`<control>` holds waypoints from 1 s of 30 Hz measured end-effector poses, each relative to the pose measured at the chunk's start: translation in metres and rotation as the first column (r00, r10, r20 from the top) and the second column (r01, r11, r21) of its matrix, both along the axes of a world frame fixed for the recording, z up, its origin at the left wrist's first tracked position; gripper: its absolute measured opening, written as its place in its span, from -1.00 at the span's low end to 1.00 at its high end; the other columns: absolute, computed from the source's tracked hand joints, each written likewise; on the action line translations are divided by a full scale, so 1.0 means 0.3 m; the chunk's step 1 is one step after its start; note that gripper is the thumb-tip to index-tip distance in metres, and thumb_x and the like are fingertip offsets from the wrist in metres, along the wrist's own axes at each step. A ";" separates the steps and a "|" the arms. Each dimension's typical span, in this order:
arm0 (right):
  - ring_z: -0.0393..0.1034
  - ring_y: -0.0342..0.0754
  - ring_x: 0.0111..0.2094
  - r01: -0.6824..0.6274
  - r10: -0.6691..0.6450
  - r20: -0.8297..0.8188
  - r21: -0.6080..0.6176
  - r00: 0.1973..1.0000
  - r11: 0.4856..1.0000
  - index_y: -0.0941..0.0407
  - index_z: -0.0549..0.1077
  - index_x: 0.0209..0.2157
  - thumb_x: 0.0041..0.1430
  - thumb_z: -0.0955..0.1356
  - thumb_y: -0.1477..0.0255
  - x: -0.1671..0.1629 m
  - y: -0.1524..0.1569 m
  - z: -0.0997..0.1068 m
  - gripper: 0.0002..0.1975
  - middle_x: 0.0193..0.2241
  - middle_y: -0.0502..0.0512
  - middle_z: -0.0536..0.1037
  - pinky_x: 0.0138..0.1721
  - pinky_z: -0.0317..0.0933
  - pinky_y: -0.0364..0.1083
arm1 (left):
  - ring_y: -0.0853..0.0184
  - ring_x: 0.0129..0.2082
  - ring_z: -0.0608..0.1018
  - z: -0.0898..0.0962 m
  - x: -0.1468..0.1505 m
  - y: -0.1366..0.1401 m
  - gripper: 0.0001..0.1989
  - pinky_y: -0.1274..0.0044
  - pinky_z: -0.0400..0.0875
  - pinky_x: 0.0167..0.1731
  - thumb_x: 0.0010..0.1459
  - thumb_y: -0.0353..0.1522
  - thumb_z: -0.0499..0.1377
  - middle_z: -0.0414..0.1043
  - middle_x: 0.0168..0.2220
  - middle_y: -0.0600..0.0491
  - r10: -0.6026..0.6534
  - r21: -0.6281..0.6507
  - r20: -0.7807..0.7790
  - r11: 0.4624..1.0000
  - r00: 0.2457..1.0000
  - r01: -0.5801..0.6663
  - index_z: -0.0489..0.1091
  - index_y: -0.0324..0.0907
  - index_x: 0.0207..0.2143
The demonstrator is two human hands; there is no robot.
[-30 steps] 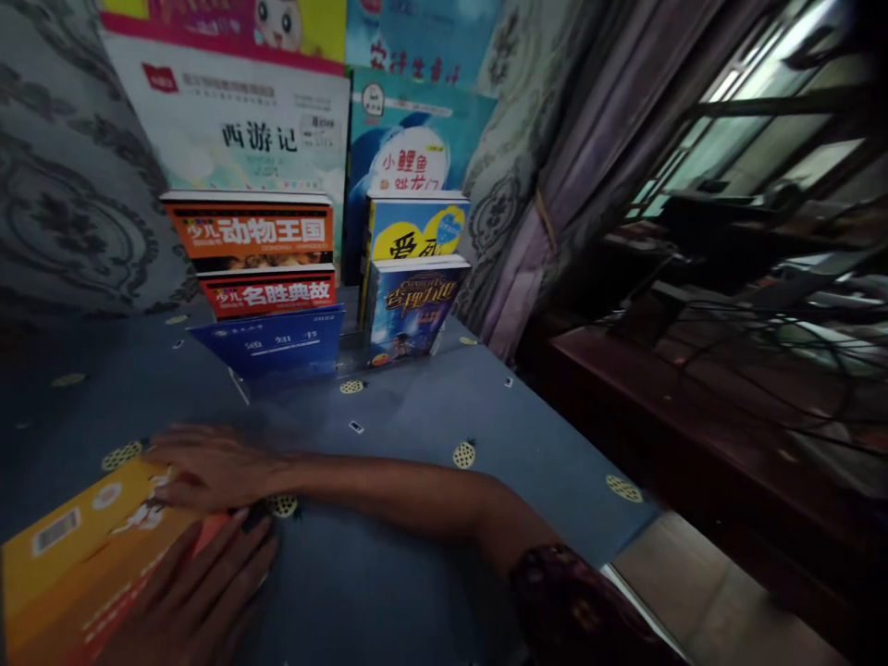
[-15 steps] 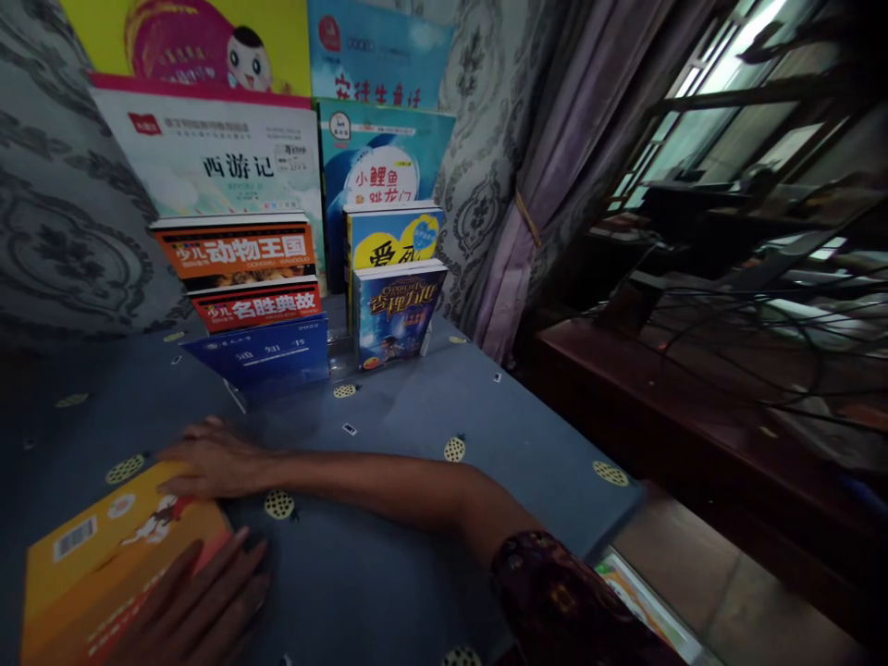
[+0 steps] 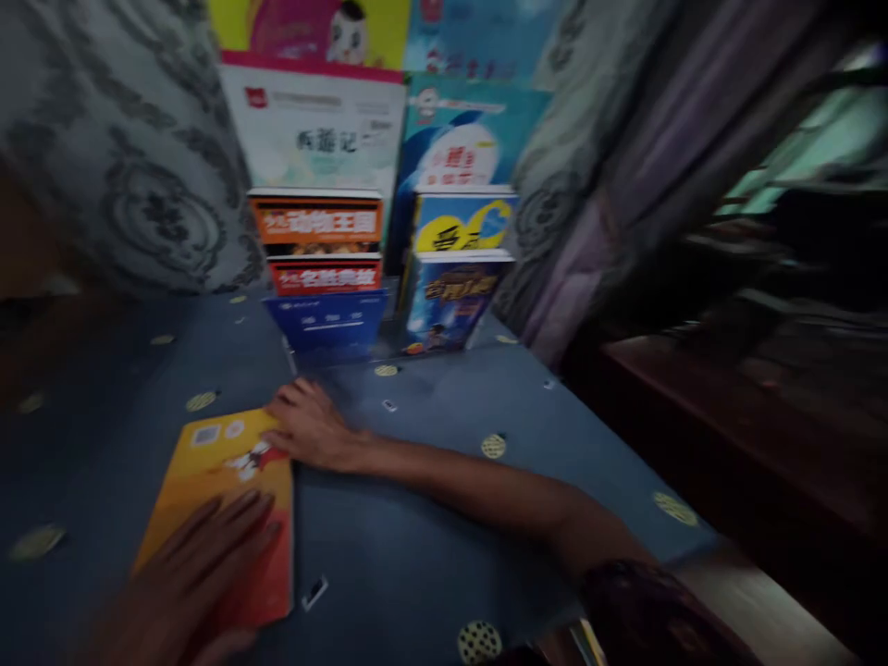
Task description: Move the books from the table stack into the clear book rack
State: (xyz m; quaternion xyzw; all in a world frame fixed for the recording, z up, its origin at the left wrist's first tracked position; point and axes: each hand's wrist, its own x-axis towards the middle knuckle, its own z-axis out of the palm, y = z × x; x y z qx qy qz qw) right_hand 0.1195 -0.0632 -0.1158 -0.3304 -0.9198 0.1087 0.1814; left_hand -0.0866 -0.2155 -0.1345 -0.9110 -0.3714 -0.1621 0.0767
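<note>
A yellow-orange book [image 3: 173, 499] lies on the blue cloth in front of me, its back cover with a barcode facing up. Flat across its lower part rests my left hand [image 3: 208, 564], fingers stretched out and slightly blurred. At the book's far right corner is my right hand [image 3: 312, 425], its thumb over the cover and its other fingers curled by the edge. What lies beneath those fingers is hidden.
A tiered display of upright books stands behind: a blue booklet [image 3: 333, 324], an orange book [image 3: 333, 224] and a dark blue book [image 3: 454, 305] among them. Beyond are a patterned wall [image 3: 159, 203] and a curtain [image 3: 575, 268]. A dark red ledge [image 3: 694, 370] runs along the right.
My view has swung left, so the display and book appear further right. The book looks turned straighter, with both hands still on it.
</note>
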 end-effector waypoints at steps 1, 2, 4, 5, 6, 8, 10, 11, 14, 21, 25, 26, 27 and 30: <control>0.31 0.12 0.13 -0.035 0.035 -0.037 0.004 0.999 0.999 0.15 0.50 -0.02 0.34 0.36 0.32 -0.013 -0.013 0.010 -0.73 0.07 0.24 0.51 0.14 0.21 0.10 | 0.19 0.24 0.44 0.027 0.010 -0.010 -0.35 0.33 0.33 0.25 0.33 -0.07 0.07 0.32 0.29 0.08 0.011 -0.033 -0.007 0.999 1.000 -0.011 0.03 0.09 0.40; 0.28 0.10 0.19 -0.122 0.121 -0.083 -0.007 0.989 0.993 0.16 0.49 0.01 0.34 0.35 0.37 -0.031 -0.024 0.020 -0.74 0.14 0.24 0.48 0.19 0.16 0.09 | 0.19 0.25 0.43 0.052 0.021 -0.018 -0.38 0.32 0.33 0.26 0.35 -0.12 0.07 0.31 0.30 0.08 0.023 -0.052 -0.005 0.998 1.000 -0.023 0.04 0.08 0.40; 0.29 -0.01 0.22 -0.355 0.340 -0.158 -0.079 0.927 0.932 0.19 0.48 0.05 0.41 0.27 0.41 -0.078 -0.044 0.033 -0.72 0.12 0.22 0.51 0.26 0.11 0.01 | 0.19 0.26 0.42 0.093 0.042 -0.027 -0.43 0.27 0.32 0.26 0.37 -0.17 0.08 0.32 0.30 0.06 0.073 -0.132 -0.001 0.989 0.997 -0.073 0.10 0.06 0.38; 0.30 -0.04 0.23 -0.462 0.441 -0.169 -0.114 0.882 0.880 0.18 0.48 0.07 0.44 0.24 0.40 -0.104 -0.051 0.037 -0.70 0.13 0.20 0.52 0.28 0.08 0.01 | 0.19 0.24 0.44 0.107 0.049 -0.030 -0.45 0.26 0.32 0.26 0.37 -0.18 0.07 0.37 0.27 0.04 0.085 -0.182 0.009 0.980 0.996 -0.082 0.13 0.03 0.37; 0.29 -0.05 0.24 -0.535 0.510 -0.176 -0.144 0.842 0.833 0.16 0.48 0.08 0.46 0.21 0.39 -0.131 -0.055 0.038 -0.68 0.14 0.18 0.52 0.30 0.06 0.01 | 0.18 0.23 0.45 0.117 0.055 -0.031 -0.47 0.25 0.32 0.26 0.38 -0.19 0.07 0.40 0.24 0.02 0.107 -0.242 0.015 0.965 0.994 -0.100 0.16 0.01 0.36; 0.25 -0.05 0.29 -0.617 0.593 -0.172 -0.186 0.787 0.765 0.11 0.47 0.11 0.47 0.19 0.36 -0.179 -0.055 0.036 -0.65 0.17 0.14 0.51 0.34 0.02 0.06 | 0.16 0.22 0.45 0.127 0.060 -0.035 -0.50 0.24 0.35 0.24 0.39 -0.18 0.04 0.41 0.23 -0.01 0.145 -0.322 0.022 0.938 0.989 -0.131 0.20 -0.02 0.34; 0.19 -0.04 0.33 -0.637 0.614 -0.170 -0.209 0.771 0.742 0.08 0.45 0.14 0.47 0.19 0.35 -0.219 -0.040 0.028 -0.65 0.20 0.12 0.48 0.36 -0.03 0.12 | 0.14 0.25 0.42 0.127 0.059 -0.039 -0.51 0.22 0.35 0.24 0.40 -0.18 0.04 0.37 0.26 -0.03 0.162 -0.353 0.022 0.925 0.987 -0.144 0.23 -0.03 0.32; 0.17 -0.03 0.34 -0.636 0.613 -0.169 -0.217 0.772 0.741 0.07 0.44 0.16 0.46 0.20 0.34 -0.234 -0.028 0.022 -0.64 0.22 0.12 0.46 0.37 -0.05 0.14 | 0.14 0.27 0.40 0.125 0.056 -0.041 -0.52 0.21 0.34 0.25 0.40 -0.18 0.04 0.34 0.28 -0.03 0.158 -0.355 0.021 0.924 0.987 -0.140 0.25 -0.04 0.31; 0.13 -0.01 0.36 -0.594 0.575 -0.148 -0.220 0.805 0.774 0.06 0.40 0.21 0.45 0.22 0.33 -0.268 0.012 0.005 -0.62 0.25 0.15 0.42 0.39 -0.10 0.18 | 0.15 0.34 0.31 0.119 0.051 -0.043 -0.53 0.17 0.23 0.32 0.40 -0.20 0.04 0.23 0.35 -0.03 0.132 -0.356 0.012 0.927 0.991 -0.119 0.26 -0.08 0.30; 0.06 -0.01 0.39 -0.567 0.554 -0.124 -0.208 0.823 0.797 0.13 0.34 0.25 0.45 0.17 0.36 -0.286 0.051 -0.004 -0.57 0.28 0.22 0.36 0.41 -0.16 0.18 | 0.22 0.34 0.31 0.110 0.040 -0.034 -0.56 0.18 0.13 0.38 0.41 -0.24 0.01 0.27 0.32 -0.02 0.222 -0.375 0.078 0.910 0.972 -0.178 0.27 -0.09 0.27; 0.24 -0.01 0.30 -0.601 0.565 -0.207 -0.221 0.799 0.768 0.06 0.32 0.25 0.43 0.17 0.42 -0.285 0.077 -0.015 -0.58 0.21 0.16 0.46 0.36 -0.04 0.22 | 0.20 0.34 0.30 0.093 -0.016 -0.001 -0.51 0.16 0.17 0.35 0.44 -0.18 -0.07 0.26 0.33 -0.10 0.429 -0.324 0.088 0.866 0.899 -0.381 0.19 -0.15 0.32; 0.31 0.00 0.25 -0.590 0.541 -0.244 -0.222 0.804 0.776 0.06 0.33 0.24 0.43 0.16 0.43 -0.285 0.083 -0.020 -0.59 0.17 0.16 0.50 0.33 0.03 0.22 | 0.18 0.36 0.27 0.089 -0.033 0.009 -0.47 0.16 0.18 0.34 0.44 -0.15 -0.08 0.22 0.35 -0.12 0.466 -0.325 0.079 0.848 0.881 -0.419 0.15 -0.17 0.34; 0.37 0.00 0.20 -0.574 0.513 -0.278 -0.224 0.812 0.788 0.08 0.35 0.22 0.43 0.16 0.42 -0.286 0.088 -0.025 -0.60 0.13 0.18 0.53 0.29 0.11 0.21 | 0.17 0.37 0.25 0.085 -0.049 0.019 -0.44 0.17 0.18 0.33 0.44 -0.12 -0.08 0.17 0.37 -0.14 0.492 -0.333 0.069 0.831 0.868 -0.445 0.11 -0.18 0.36; 0.46 -0.01 0.08 -0.544 0.453 -0.342 -0.250 0.823 0.801 0.13 0.40 0.17 0.43 0.16 0.39 -0.289 0.092 -0.036 -0.61 0.06 0.21 0.57 0.12 0.29 0.10 | 0.16 0.40 0.18 0.078 -0.078 0.041 -0.39 0.19 0.15 0.34 0.43 -0.09 -0.11 0.10 0.39 -0.19 0.509 -0.362 0.062 0.813 0.859 -0.456 0.08 -0.24 0.37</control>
